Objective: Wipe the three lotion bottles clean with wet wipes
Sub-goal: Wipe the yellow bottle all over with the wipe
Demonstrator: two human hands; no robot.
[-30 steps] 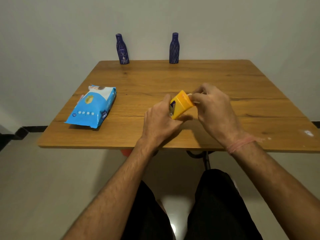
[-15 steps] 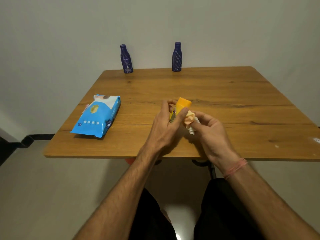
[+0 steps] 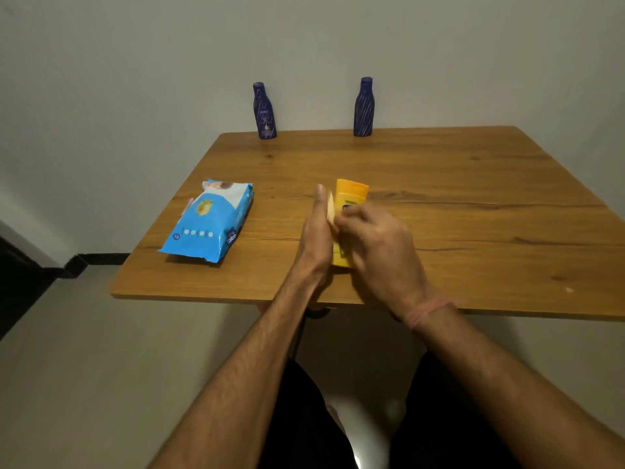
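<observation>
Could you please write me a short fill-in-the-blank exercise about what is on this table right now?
1. The bottle between the left hand and the right hand is ____ in colour.
2. The number of dark blue bottles standing at the far edge of the table is ____.
3. The blue wipes pack lies to the ____ of the hands.

Missing words: yellow; two; left
</observation>
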